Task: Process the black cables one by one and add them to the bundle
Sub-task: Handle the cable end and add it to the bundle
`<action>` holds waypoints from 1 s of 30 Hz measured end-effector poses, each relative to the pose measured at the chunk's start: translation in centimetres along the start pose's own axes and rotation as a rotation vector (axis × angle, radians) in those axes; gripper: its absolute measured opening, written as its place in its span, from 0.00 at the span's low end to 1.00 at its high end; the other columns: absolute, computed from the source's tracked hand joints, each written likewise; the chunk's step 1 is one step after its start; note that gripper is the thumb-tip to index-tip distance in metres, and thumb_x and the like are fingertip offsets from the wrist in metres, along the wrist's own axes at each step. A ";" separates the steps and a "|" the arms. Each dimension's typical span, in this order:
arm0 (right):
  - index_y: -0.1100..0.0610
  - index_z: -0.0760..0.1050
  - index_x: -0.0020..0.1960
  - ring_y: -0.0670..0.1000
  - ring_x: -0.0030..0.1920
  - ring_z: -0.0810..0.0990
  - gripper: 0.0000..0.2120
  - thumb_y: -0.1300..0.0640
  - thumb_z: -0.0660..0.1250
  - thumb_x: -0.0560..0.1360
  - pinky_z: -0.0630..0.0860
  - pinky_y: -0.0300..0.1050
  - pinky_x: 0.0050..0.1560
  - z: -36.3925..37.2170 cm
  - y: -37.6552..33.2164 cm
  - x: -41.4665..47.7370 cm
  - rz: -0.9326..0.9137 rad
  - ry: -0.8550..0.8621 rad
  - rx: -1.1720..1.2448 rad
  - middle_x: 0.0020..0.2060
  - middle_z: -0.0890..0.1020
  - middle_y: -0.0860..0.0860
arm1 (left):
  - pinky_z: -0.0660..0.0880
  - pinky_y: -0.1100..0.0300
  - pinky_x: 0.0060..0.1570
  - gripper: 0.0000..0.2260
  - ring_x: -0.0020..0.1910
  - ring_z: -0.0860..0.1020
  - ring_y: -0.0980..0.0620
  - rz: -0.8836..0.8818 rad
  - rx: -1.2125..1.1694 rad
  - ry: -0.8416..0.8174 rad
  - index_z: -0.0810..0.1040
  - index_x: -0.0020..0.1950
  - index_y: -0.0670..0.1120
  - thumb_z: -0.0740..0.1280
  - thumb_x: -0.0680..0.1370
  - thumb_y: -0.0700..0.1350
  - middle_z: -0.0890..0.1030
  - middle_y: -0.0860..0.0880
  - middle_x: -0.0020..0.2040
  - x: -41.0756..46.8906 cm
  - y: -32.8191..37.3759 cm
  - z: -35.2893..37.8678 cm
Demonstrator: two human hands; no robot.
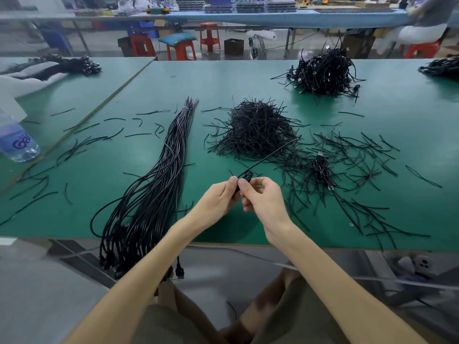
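A: What is held, and where?

B: A thin black strand (269, 156) is held just below the frame's centre, above the near part of the green surface (223, 78). A small loop at its near end is pinched between thumb and forefinger of the left hand (218, 198) and of the right hand (263, 198). Both grips are narrow and closed on that loop. The rest of the strand is stretched straight toward the upper right. Whether it is a cable or a tie cannot be told.

A: Where is the bundle found?

B: The bundle (154, 180) is laid left of the hands, apart from them. It runs from the lower left, where plugs hang over the surface's near edge, up to a bound tip left of centre.

A: What else is seen?

B: A coiled cable (323, 167) is seen right of the hands, among scattered ties (367, 150). A heap (258, 127) of ties is piled at centre, near the strand's far end. A pile (323, 73) of coiled cables is set in the upper right. More ties are strewn left of the bundle, and a bottle (17, 142) is seen at the left edge.
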State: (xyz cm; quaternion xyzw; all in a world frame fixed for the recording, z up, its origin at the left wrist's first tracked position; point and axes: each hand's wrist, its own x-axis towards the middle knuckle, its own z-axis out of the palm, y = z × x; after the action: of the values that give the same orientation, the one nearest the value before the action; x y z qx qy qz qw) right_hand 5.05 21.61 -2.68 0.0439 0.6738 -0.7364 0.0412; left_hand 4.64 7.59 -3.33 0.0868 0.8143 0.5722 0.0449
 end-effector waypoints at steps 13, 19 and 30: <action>0.48 0.76 0.65 0.50 0.33 0.77 0.22 0.60 0.77 0.74 0.77 0.44 0.41 -1.9 -0.4 0.2 -0.088 -0.357 -0.058 0.33 0.74 0.51 | 0.54 0.65 0.25 0.20 0.26 0.55 0.55 -0.145 -0.286 -0.071 0.65 0.36 0.49 0.55 0.87 0.54 0.59 0.54 0.29 -1.1 0.0 -1.3; 0.45 0.77 0.69 0.49 0.34 0.70 0.25 0.62 0.75 0.75 0.74 0.40 0.40 -2.6 -0.9 0.9 -0.015 -0.598 -0.017 0.34 0.66 0.50 | 0.54 0.65 0.25 0.20 0.27 0.55 0.54 -0.137 -0.307 -0.149 0.69 0.36 0.49 0.58 0.85 0.56 0.58 0.50 0.31 -1.1 -0.4 -1.7; 0.53 0.82 0.55 0.49 0.31 0.75 0.11 0.54 0.77 0.73 0.74 0.50 0.40 -1.8 0.1 0.4 -0.239 -0.305 -0.287 0.33 0.77 0.55 | 0.54 0.65 0.25 0.19 0.28 0.55 0.55 -0.120 -0.350 -0.108 0.83 0.63 0.51 0.54 0.87 0.54 0.61 0.55 0.29 -1.3 -0.2 -1.2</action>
State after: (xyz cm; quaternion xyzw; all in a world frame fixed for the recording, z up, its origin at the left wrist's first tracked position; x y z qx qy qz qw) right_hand 4.70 23.43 -2.96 -0.1543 0.7579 -0.6309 0.0609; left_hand 5.64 6.15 -3.17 0.0597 0.7026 0.6957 0.1369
